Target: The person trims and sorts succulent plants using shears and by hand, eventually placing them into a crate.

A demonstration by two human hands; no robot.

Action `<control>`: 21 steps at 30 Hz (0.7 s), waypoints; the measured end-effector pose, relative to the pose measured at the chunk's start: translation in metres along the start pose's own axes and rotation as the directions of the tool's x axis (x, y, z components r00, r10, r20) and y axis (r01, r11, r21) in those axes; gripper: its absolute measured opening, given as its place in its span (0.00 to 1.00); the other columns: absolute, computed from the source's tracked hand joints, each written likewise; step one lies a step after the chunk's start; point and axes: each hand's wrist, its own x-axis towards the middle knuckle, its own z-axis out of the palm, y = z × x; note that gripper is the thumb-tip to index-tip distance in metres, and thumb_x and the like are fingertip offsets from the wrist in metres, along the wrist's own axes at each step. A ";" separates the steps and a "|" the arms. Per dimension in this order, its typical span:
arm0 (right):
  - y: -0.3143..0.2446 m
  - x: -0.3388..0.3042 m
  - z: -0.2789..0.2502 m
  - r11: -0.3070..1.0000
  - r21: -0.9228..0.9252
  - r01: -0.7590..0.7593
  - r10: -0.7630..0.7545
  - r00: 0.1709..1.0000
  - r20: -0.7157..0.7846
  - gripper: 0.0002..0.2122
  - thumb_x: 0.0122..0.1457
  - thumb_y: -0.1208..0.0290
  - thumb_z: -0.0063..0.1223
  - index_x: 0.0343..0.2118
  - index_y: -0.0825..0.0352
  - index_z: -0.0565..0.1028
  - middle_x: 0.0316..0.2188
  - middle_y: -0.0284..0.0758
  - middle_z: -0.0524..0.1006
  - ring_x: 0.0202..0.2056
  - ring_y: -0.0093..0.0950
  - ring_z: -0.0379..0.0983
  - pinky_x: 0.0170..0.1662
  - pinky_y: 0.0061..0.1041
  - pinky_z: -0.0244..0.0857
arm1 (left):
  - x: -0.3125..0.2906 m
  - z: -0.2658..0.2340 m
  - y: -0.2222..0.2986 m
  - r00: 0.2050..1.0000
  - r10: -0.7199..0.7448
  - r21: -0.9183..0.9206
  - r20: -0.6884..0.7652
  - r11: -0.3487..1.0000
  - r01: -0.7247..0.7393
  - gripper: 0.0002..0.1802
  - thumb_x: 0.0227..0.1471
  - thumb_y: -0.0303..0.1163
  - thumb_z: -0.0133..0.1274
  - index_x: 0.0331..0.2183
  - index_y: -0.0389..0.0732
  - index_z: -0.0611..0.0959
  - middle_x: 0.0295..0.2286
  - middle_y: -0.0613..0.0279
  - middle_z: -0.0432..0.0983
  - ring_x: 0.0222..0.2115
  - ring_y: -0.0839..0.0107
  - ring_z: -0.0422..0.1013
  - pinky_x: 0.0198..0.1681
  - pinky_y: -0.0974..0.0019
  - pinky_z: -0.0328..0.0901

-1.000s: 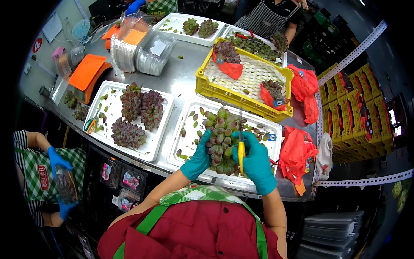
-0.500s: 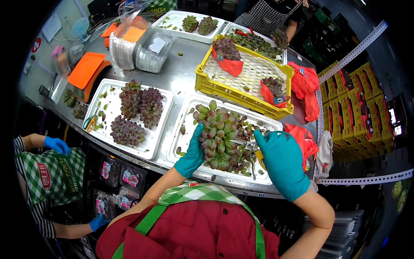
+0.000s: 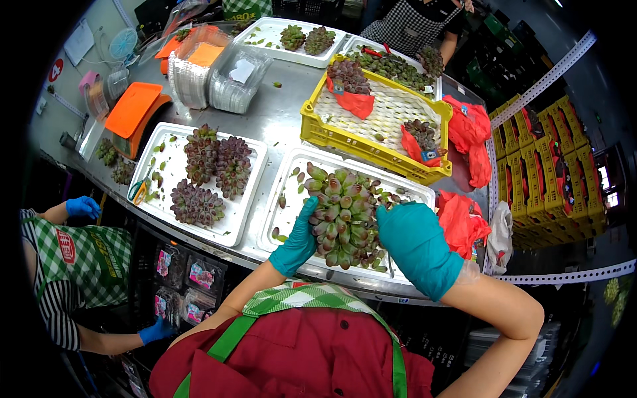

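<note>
A big green-and-burgundy succulent rosette cluster is held up over a white foam tray. My left hand, in a teal glove, grips its left side. My right hand, gloved alike, is closed at the plant's right side. The scissors seen in it half a second ago are almost wholly hidden behind that hand and the leaves. Loose leaves lie in the tray, left of the plant.
To the left, another white tray bears dark succulents and scissors. A yellow crate stands behind my tray. Red bags lie at right. Clear plastic boxes stand farther back. A co-worker's blue-gloved hand is at lower left.
The succulent has turned, its rosettes facing up more. My right hand has moved left against it, and the scissor blades have gone from sight. At left, the co-worker's hands have shifted.
</note>
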 end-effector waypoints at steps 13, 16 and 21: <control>0.003 -0.009 0.000 0.988 0.151 -0.017 0.019 1.000 -0.011 0.08 0.38 0.74 0.52 0.24 0.68 0.71 0.15 0.36 0.71 0.20 0.31 0.71 0.19 0.29 0.61 | -0.001 0.011 0.002 1.000 0.022 -0.036 0.008 0.999 -0.022 0.34 0.49 0.54 0.41 0.51 0.40 0.61 0.45 0.54 0.65 0.44 0.63 0.66 0.47 0.59 0.64; 0.001 -0.013 0.001 0.985 0.165 -0.056 0.062 0.998 -0.032 0.07 0.39 0.74 0.51 0.24 0.67 0.71 0.15 0.36 0.71 0.20 0.30 0.71 0.20 0.29 0.61 | -0.002 0.011 0.002 0.998 0.044 -0.059 0.035 0.997 -0.042 0.34 0.50 0.54 0.40 0.51 0.41 0.60 0.46 0.54 0.63 0.45 0.63 0.65 0.48 0.59 0.63; 0.003 -0.016 -0.004 0.990 0.101 -0.097 0.097 0.995 0.002 0.04 0.43 0.75 0.48 0.25 0.66 0.71 0.16 0.35 0.71 0.20 0.30 0.70 0.21 0.28 0.60 | -0.002 0.012 0.004 0.998 0.054 -0.042 0.019 0.998 -0.053 0.34 0.50 0.54 0.41 0.52 0.41 0.60 0.47 0.55 0.63 0.45 0.63 0.64 0.48 0.58 0.62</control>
